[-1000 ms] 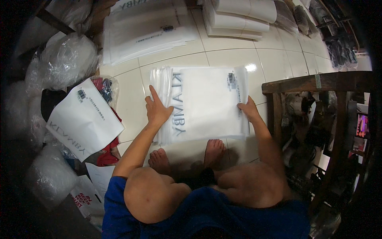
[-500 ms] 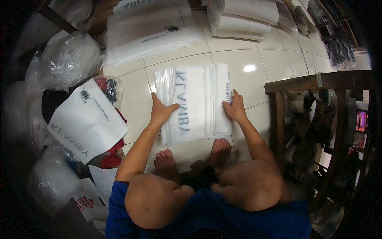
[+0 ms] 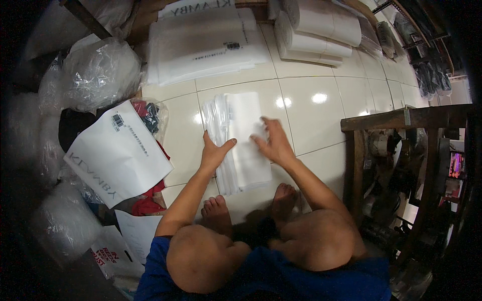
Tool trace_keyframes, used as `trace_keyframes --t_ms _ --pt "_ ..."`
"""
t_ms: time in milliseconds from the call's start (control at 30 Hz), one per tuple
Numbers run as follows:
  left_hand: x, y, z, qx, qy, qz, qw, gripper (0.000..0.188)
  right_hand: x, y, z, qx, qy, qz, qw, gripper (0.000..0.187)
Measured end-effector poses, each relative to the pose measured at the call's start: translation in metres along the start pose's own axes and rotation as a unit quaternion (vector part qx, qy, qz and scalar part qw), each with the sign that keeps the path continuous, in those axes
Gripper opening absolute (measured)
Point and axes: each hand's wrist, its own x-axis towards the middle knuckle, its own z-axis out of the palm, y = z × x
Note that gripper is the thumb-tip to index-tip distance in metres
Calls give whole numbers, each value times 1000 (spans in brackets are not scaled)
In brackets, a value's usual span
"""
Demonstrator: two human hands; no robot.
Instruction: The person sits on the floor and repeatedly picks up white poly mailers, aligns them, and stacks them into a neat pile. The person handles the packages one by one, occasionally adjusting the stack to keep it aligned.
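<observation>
A stack of white, partly see-through plastic bags [image 3: 247,150] lies folded on the tiled floor before my feet. Its right part is folded over toward the left, so most of the dark lettering is covered. Glossy layered folds run down its left side. My left hand [image 3: 215,153] rests on that left side, thumb stretched across the top and fingers spread at the edge. At the stack's right side is my right hand [image 3: 277,143], thumb and fingers apart over the folded part. Whether its fingertips press on the plastic I cannot tell.
Flat white bags [image 3: 196,50] are piled at the far side, beside thick white rolls or folded bundles [image 3: 321,27]. On the left lie a white printed bag [image 3: 118,155], red cloth [image 3: 149,200] and clear plastic bundles [image 3: 103,72]. A wooden frame [image 3: 391,118] stands on the right.
The stack's right part has been folded over leftward, making it narrower and hiding the lettering. My right hand has moved left with it; my left hand stays at the left edge.
</observation>
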Motion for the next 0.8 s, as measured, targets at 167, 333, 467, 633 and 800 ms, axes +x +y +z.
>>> trace_keyframes --t_ms 167,333,467,633,800 --pt "3 -6 9 162 65 7 985 107 27 31 4 325 -183 322 870 58" --pt "-3 -1 16 138 77 72 985 101 18 29 16 341 -116 221 906 46" --pt "-26 27 23 123 149 263 945 97 11 0 -21 361 -18 113 926 44" --pt "-37 36 22 110 157 451 872 83 1 -38 -82 393 42 -26 918 50" --pt "-17 28 27 218 166 434 858 103 -2 -25 -96 355 33 -78 931 85"
